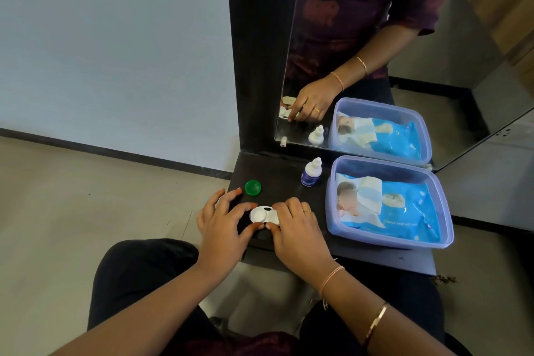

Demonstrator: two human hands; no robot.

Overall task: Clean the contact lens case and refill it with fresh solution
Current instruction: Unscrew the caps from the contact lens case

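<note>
A white contact lens case lies on the dark shelf, its left well uncovered. My left hand pinches the case's left end between thumb and forefinger. My right hand covers the right end, fingers curled over it; that well is hidden. A green cap lies upside down just behind my left hand. The solution bottle, white with a blue label, stands upright behind the case with its nozzle uncovered.
A lilac plastic tub holding a blue pack of wet wipes fills the shelf's right side. A mirror stands behind, reflecting everything. A small white cap shows only in the mirror. The floor lies to the left.
</note>
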